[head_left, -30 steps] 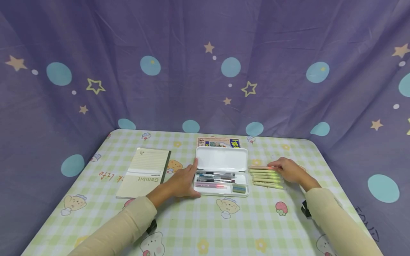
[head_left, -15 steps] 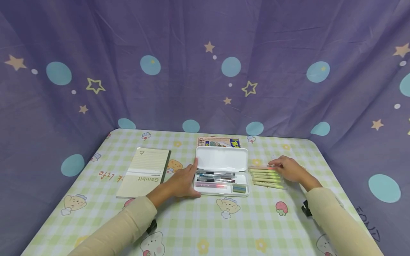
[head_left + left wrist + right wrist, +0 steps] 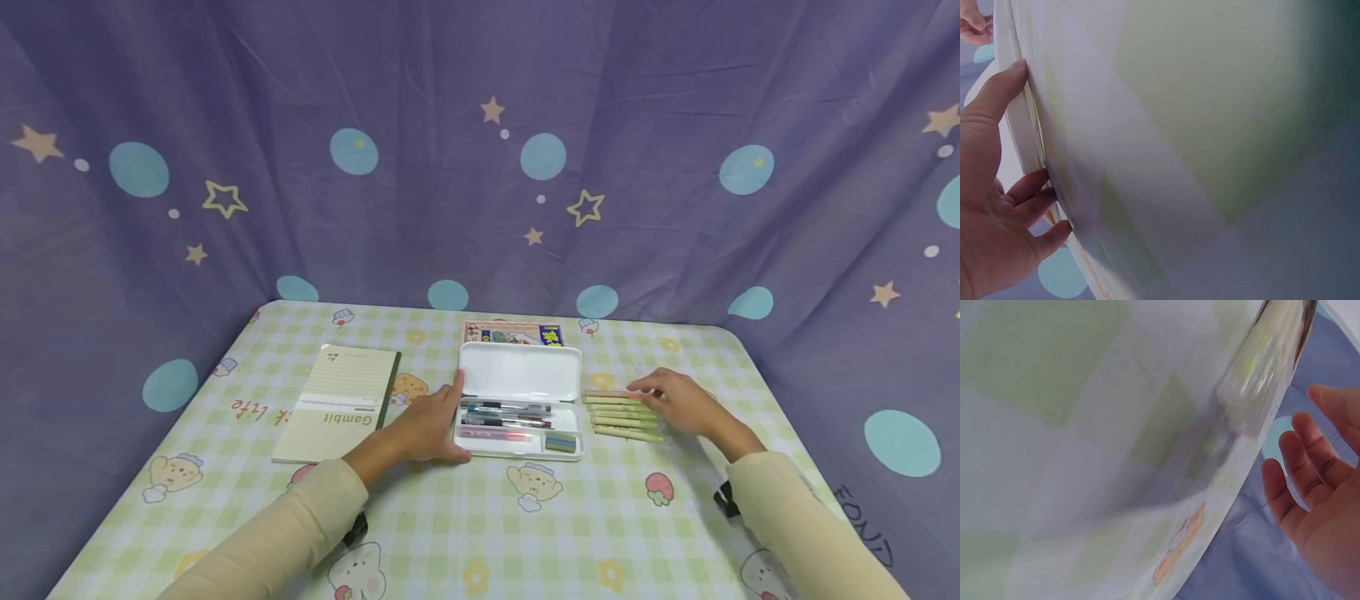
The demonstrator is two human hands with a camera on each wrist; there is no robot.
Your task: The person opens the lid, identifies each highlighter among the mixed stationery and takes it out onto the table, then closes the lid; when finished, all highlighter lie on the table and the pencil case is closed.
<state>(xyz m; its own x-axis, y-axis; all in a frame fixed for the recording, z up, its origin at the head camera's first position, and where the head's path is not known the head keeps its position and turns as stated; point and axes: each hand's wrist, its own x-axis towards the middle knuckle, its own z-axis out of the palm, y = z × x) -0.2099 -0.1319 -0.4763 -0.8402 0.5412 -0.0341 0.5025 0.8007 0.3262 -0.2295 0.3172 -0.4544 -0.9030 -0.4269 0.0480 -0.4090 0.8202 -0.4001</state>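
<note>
A white pencil case (image 3: 520, 372) lies with its lid folded back, in the middle of the table in the head view. Pens (image 3: 506, 409), a pink pen (image 3: 495, 433) and a blue-grey eraser (image 3: 560, 442) sit in it. My left hand (image 3: 429, 425) rests against the case's left end, thumb near the front corner. In the left wrist view, extended fingers (image 3: 1035, 199) touch its side. To the right lies a row of several slim pale-yellow pens (image 3: 622, 414), seemingly in clear plastic. My right hand (image 3: 677, 402) hovers at its far right corner, fingers loosely bent and holding nothing.
A cream notebook (image 3: 337, 404) marked Gambit lies left of my left hand. Behind the raised lid, a printed booklet (image 3: 512, 333) partly shows. A checked cloth (image 3: 570, 533) covers the table, and a purple curtain (image 3: 420, 233) hangs behind it.
My right forearm and wrist have shifted slightly right and down, while the right fingertips stay by the pale-yellow pens. My left hand and the pencil case have not visibly moved.
</note>
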